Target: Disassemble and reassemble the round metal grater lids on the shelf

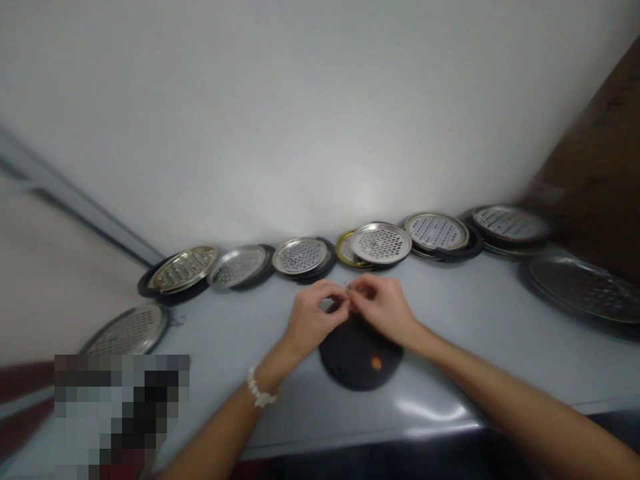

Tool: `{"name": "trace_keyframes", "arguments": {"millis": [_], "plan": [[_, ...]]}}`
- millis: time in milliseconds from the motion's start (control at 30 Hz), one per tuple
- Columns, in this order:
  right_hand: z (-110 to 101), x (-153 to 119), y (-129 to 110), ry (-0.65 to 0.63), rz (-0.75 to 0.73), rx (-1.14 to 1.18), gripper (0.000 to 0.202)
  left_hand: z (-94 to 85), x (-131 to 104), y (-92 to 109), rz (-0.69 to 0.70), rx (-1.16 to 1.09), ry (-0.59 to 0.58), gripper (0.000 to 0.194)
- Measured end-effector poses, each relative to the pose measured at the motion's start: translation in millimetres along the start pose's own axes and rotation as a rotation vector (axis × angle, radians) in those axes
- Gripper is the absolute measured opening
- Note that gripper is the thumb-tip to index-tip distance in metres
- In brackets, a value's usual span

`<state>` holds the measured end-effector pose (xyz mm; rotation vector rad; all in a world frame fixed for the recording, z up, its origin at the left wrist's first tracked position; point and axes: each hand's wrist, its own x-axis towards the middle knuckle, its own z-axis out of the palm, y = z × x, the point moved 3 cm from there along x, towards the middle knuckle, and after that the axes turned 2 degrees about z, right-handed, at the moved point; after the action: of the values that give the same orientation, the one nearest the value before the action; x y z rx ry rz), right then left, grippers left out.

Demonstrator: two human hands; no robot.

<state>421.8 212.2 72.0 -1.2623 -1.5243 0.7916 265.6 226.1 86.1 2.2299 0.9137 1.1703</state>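
Head view: left hand [314, 319], right hand [384, 305], grips narrow, partly hide black disc [357, 363]; cannot tell what's held.

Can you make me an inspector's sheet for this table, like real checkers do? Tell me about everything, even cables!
Surface: grey table, with a bright reflection near its front edge.
Job's things: dark round piece lies below the hands, with a small orange spot on it.
Clutter: round metal plates with holes lie along the back and at both sides, several overlapping dark rounds.
Hands: left hand and right hand meet at bent fingertips; what they pinch is too blurred to tell.
Cables: nothing seen.
Surroundings: pale wall behind, brown panel at right.
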Motion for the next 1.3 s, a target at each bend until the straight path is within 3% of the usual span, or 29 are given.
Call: {"name": "trace_keyframes", "arguments": {"millis": [1300], "plan": [[0.5,-4.0,-3.9,0.011,0.007,-0.013,0.010,4.4,-5.4,3.5,-0.042,0.097,0.057,0.005]]}}
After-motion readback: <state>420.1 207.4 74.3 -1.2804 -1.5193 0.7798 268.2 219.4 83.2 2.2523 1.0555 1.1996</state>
